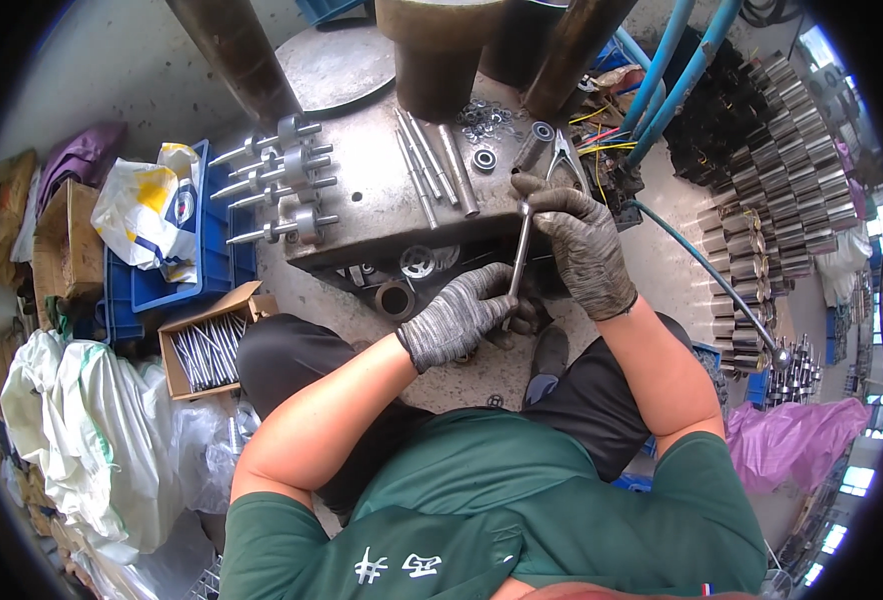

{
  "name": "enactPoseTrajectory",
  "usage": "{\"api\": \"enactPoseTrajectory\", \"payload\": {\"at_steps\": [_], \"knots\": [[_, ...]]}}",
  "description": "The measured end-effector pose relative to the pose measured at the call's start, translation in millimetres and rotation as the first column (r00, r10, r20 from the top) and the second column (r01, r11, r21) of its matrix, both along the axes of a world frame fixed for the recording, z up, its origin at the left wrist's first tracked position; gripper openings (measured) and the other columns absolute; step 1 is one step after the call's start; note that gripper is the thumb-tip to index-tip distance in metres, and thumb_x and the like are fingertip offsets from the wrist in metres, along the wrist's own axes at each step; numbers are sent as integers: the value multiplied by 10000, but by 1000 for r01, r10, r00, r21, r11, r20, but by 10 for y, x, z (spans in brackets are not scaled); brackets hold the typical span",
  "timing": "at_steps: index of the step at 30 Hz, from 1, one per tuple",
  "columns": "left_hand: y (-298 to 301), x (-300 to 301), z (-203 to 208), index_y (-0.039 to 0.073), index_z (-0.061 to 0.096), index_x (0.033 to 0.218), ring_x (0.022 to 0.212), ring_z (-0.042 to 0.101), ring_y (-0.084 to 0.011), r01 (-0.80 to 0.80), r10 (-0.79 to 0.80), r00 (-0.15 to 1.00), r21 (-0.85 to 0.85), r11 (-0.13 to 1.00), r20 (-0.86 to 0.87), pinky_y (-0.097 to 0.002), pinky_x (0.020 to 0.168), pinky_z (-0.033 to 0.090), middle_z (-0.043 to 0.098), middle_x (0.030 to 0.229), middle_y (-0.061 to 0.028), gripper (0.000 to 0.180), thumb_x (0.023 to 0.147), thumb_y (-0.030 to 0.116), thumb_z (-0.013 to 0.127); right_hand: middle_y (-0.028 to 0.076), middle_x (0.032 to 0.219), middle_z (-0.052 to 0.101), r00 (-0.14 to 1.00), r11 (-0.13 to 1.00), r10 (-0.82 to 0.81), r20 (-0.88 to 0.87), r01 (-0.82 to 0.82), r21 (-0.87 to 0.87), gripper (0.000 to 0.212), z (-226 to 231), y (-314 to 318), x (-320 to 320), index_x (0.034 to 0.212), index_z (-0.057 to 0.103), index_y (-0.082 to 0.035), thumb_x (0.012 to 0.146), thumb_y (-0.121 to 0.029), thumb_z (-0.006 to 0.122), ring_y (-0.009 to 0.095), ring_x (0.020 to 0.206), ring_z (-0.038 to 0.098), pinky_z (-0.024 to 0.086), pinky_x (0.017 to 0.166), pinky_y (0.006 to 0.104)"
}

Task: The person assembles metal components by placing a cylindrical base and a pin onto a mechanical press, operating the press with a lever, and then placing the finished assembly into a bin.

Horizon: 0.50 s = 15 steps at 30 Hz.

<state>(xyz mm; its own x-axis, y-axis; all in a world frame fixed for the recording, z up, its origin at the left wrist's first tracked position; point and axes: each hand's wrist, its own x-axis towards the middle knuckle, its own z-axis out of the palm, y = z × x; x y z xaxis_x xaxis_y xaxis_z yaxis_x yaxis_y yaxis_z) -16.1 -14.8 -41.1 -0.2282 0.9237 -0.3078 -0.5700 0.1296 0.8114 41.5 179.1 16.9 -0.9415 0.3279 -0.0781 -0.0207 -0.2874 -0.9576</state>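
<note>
Between my two gloved hands a slim steel shaft (523, 245) is held, slanting upward in front of the bench edge. My left hand (457, 318) closes round its lower end. My right hand (587, 240) pinches the upper end with thumb and fingers. Just beyond the right hand lie pliers (565, 160) with spread handles. Near them on the metal bench (362, 228) are a ring bearing (484, 160), several bare shafts (424, 160) and a heap of small clips (490, 118). Cylinders on shafts (302, 222) stand in a row at the bench's left.
Thick steel columns (432, 60) rise from the bench's back. Blue pipes (680, 75) stand at right, beside stacked metal cylinders (782, 150). At left are a blue crate (202, 250) and a cardboard box (174, 360) of thin rods (207, 352). Rings (395, 300) sit below the bench top.
</note>
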Motion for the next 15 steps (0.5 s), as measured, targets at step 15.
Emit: {"api": "enactPoseTrajectory", "payload": {"at_steps": [15], "knots": [[-6,-17,43,-3,538,1389,882,695,-165,-83,81,930,9,996,-359,-317,739,608,704,1024,-116,345,1063,104,576,162,1057,740,993,955,121,-8,-119,-273,351,-109,-3,26,1309,613,23,1035,-195,634,278,1017,723,581,961,424]]}}
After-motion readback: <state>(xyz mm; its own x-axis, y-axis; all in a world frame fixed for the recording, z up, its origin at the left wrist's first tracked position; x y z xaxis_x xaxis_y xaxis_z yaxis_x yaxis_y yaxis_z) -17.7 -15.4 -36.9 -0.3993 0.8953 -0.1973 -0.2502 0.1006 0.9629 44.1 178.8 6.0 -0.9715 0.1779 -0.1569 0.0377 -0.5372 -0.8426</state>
